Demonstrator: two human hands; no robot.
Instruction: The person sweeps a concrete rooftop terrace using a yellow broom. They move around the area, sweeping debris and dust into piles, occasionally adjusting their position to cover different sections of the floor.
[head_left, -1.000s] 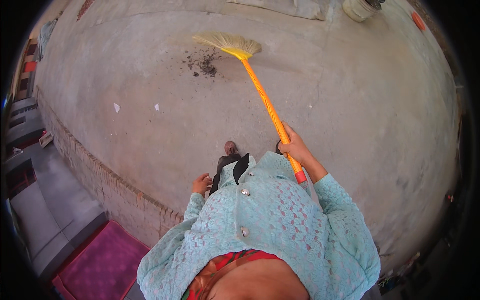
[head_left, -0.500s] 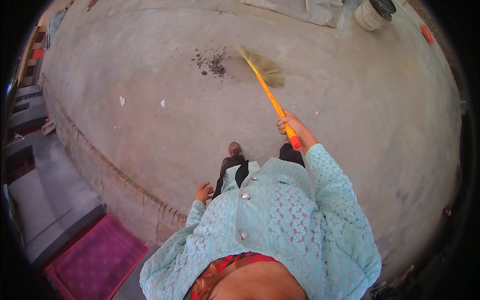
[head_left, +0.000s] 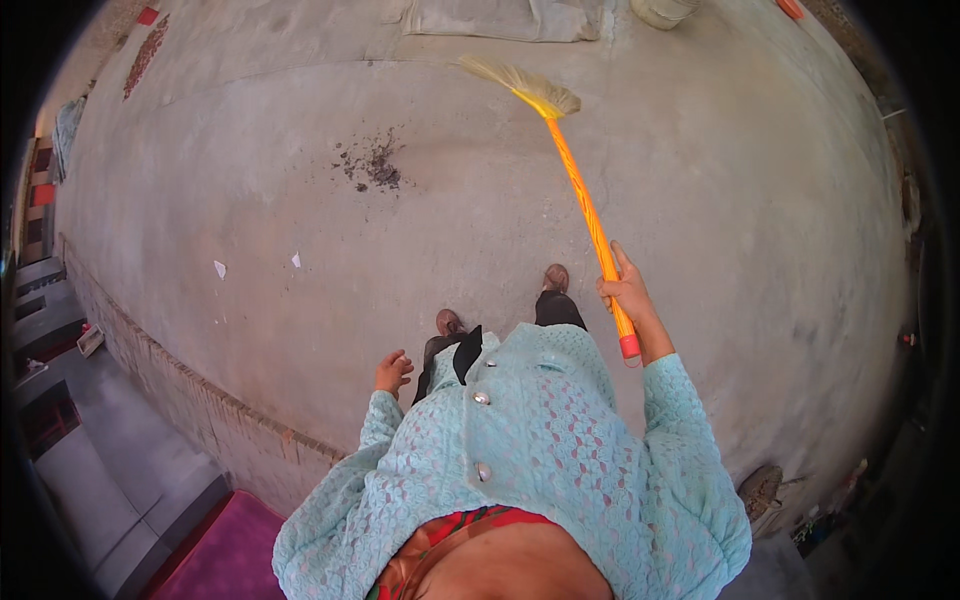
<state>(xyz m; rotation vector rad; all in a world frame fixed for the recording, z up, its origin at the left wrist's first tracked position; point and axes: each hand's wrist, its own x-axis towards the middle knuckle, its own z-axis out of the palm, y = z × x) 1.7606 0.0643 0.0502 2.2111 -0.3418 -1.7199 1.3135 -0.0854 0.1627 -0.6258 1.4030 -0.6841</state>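
My right hand (head_left: 628,292) is closed around the lower part of a broom's handle, with one finger stretched along it. The broom (head_left: 585,195) has an orange-yellow handle with a red end cap, and pale straw bristles that sweep to the left at its far end. Whether the bristles touch the concrete floor is hard to tell. A scattered pile of dark debris (head_left: 378,165) lies left of the broom, apart from the bristles. My left hand (head_left: 393,371) hangs beside my light-blue lace top, its fingers loosely bent and holding nothing.
Two white scraps (head_left: 220,269) lie on the floor at left. A low ledge (head_left: 200,395) borders the floor, with a purple mat (head_left: 225,555) beyond it. At the far side are a pale sheet (head_left: 500,20) and a bucket (head_left: 663,12). A brown object (head_left: 760,490) sits lower right.
The broom has swung away from the debris, its bristles now farther off and turned left. My right hand has moved right and nearer my body. A second shoe has come into view as I step.
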